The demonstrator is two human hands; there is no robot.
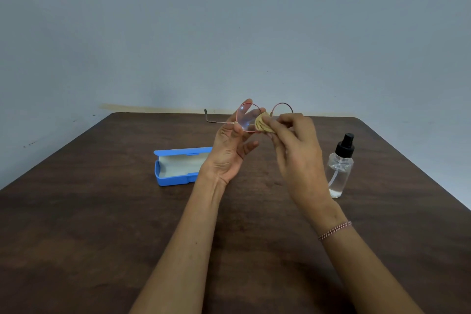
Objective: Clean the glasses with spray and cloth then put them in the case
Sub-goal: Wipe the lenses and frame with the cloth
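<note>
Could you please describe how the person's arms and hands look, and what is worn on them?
The left hand and the right hand have no gloves, and no sleeve shows on either forearm down to the picture's lower edge. The only thing worn is a thin braided bracelet of red and white thread round the right wrist. No watch shows.

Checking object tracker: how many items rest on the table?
2: open blue case at left, spray bottle at right. The glasses and cloth are held above the table.
</note>
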